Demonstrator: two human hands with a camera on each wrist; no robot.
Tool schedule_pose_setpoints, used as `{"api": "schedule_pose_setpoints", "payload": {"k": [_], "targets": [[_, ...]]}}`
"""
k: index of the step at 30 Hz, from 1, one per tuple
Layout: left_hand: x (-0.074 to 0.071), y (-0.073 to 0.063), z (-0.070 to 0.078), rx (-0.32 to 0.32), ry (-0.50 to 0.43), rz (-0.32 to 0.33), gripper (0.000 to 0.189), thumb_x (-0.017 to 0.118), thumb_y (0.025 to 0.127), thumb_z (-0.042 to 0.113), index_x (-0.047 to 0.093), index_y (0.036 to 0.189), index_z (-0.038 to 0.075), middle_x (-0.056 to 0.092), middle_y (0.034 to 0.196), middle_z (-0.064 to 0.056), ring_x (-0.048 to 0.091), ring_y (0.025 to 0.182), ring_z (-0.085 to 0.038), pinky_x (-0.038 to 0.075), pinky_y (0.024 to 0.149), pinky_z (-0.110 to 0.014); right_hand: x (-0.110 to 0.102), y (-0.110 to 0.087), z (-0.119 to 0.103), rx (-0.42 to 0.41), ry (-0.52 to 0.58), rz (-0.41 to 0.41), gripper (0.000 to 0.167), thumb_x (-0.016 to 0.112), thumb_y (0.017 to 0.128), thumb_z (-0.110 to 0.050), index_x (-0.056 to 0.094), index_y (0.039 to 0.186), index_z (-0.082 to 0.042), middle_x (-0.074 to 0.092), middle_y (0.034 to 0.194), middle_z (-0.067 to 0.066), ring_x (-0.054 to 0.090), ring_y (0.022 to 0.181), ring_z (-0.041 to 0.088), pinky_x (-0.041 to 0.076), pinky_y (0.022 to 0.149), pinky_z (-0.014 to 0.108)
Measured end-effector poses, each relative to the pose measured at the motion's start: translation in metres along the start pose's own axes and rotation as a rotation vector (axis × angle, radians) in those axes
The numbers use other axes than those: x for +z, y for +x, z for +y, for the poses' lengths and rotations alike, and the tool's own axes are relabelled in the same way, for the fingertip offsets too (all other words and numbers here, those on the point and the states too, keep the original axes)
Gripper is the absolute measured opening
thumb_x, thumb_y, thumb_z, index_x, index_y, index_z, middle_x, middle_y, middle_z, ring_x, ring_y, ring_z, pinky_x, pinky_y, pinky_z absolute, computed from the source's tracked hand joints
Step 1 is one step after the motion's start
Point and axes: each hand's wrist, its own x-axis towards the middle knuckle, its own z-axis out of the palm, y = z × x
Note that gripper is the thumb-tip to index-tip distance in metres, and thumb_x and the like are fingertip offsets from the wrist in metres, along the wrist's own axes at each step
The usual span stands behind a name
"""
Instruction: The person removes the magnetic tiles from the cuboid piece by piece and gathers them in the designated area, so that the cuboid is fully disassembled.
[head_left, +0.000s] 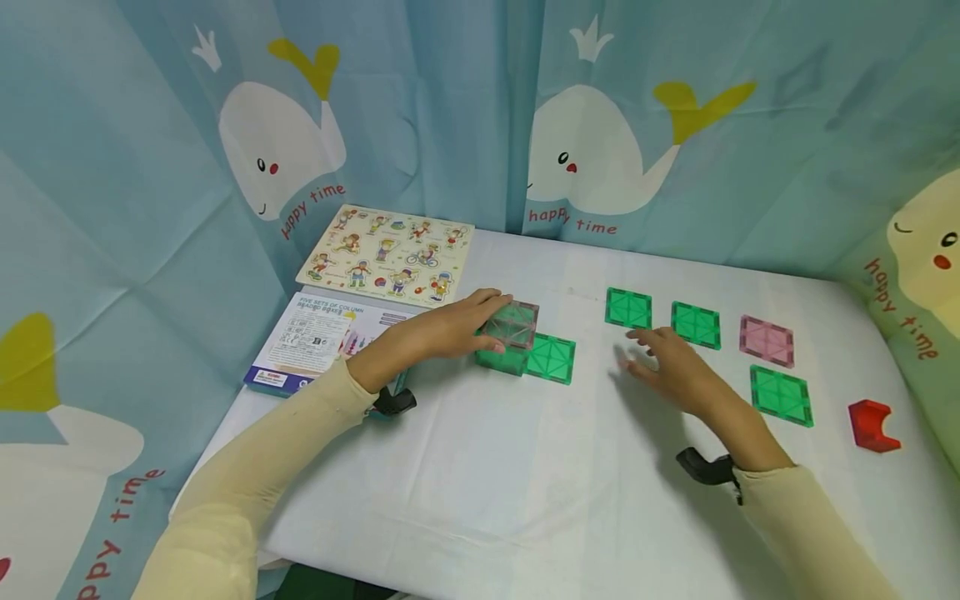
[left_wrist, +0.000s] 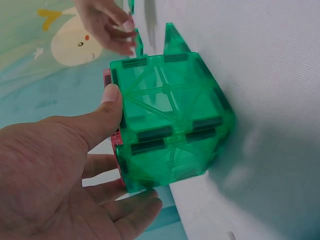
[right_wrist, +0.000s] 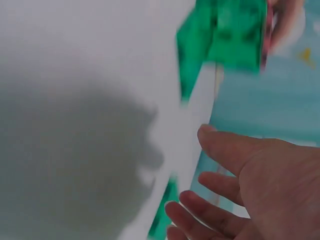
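A cube of translucent green magnetic tiles [left_wrist: 170, 95] stands on the table, with a pink magnetic tile [head_left: 517, 323] as its top. My left hand [head_left: 457, 327] holds this cube at the top, thumb on one edge and fingers along another side. From the cube's base a flat green tile [head_left: 551, 358] extends to the right. My right hand [head_left: 675, 367] hovers over the table with nothing in it, fingers loosely spread. Close beyond its fingertips lies a green tile [head_left: 628, 307].
Right of that lie another green tile [head_left: 696, 325], a loose pink tile [head_left: 767, 340] and a nearer green tile [head_left: 782, 395]. A red block [head_left: 873, 425] sits at the far right. At the left are a picture board [head_left: 386, 254] and a flat box [head_left: 315, 342]; curtains hang behind.
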Motion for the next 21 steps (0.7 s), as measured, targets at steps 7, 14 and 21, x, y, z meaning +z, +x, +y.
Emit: {"api": "schedule_pose_setpoints", "payload": {"k": [7, 14, 21], "targets": [[0.000, 0.001, 0.001, -0.011, 0.012, 0.002, 0.083, 0.061, 0.107, 0.043, 0.015, 0.171, 0.016, 0.015, 0.175, -0.011, 0.031, 0.158, -0.028, 0.037, 0.123, -0.045, 0.027, 0.025, -0.051, -0.084, 0.011, -0.086, 0.073, 0.075, 0.101, -0.031, 0.041, 0.157, 0.002, 0.041, 0.153, 0.034, 0.042, 0.140, 0.054, 0.039, 0.111, 0.070], [0.001, 0.002, 0.001, -0.012, 0.015, 0.006, 0.084, 0.061, 0.107, 0.043, 0.015, 0.171, 0.016, 0.015, 0.175, -0.013, 0.030, 0.158, -0.029, 0.036, 0.123, -0.046, 0.041, 0.041, -0.069, -0.041, -0.052, -0.148, 0.081, 0.078, 0.099, -0.031, 0.036, 0.162, -0.002, 0.044, 0.155, 0.033, 0.042, 0.143, 0.052, 0.034, 0.114, 0.073], [0.001, 0.002, 0.000, -0.009, 0.014, 0.008, 0.084, 0.061, 0.107, 0.044, 0.015, 0.171, 0.016, 0.015, 0.175, -0.013, 0.029, 0.159, -0.028, 0.036, 0.123, -0.045, 0.043, 0.043, -0.071, -0.033, -0.021, -0.087, 0.081, 0.085, 0.093, -0.025, 0.042, 0.157, 0.002, 0.046, 0.143, 0.032, 0.046, 0.131, 0.047, 0.043, 0.107, 0.064]]}}
